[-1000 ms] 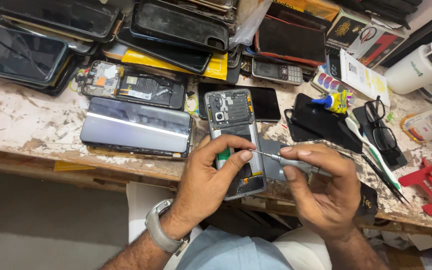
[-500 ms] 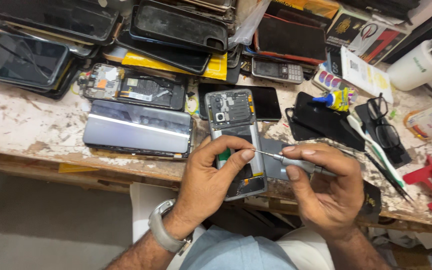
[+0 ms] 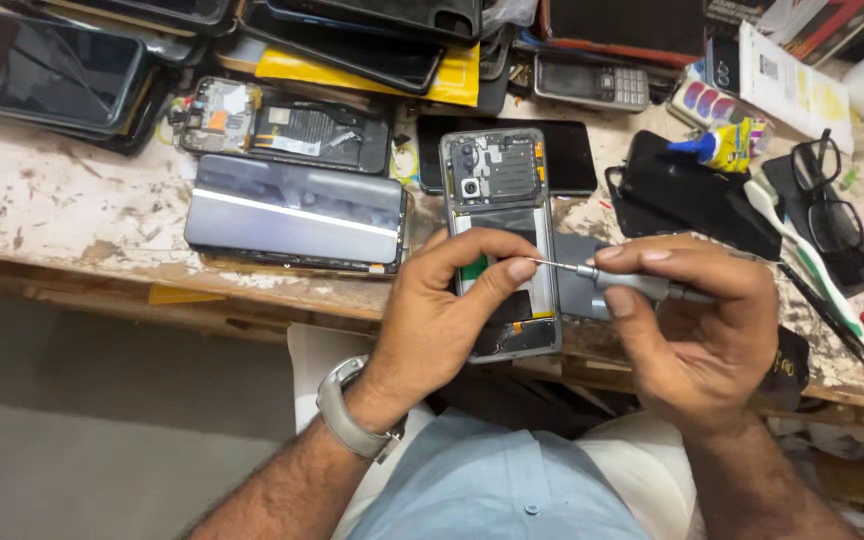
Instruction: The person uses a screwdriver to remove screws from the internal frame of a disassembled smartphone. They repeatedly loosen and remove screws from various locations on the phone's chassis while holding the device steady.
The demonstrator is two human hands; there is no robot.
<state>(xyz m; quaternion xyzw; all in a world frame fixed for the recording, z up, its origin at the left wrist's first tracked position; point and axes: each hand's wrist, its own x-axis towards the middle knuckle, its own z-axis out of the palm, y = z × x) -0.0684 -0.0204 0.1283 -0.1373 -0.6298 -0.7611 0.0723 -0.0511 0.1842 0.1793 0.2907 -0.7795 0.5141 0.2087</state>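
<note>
In the head view, a grey opened smartphone without back cover (image 3: 502, 240) is steadied at the worktop's (image 3: 42, 215) front edge by the left hand (image 3: 442, 320), fingers curled on it. A thin silver precision screwdriver (image 3: 632, 283) is pinched by the right hand (image 3: 697, 335); the tip should be kept upright and pressed lightly.

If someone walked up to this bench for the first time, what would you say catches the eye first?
First, the opened phone at the bench's front edge, back cover off, steadied by the left hand. The right hand holds a slim screwdriver, its tip meeting the left fingertips over the phone. Behind them lie heaped dark phone screens, and a pair of glasses sits far right.
</note>
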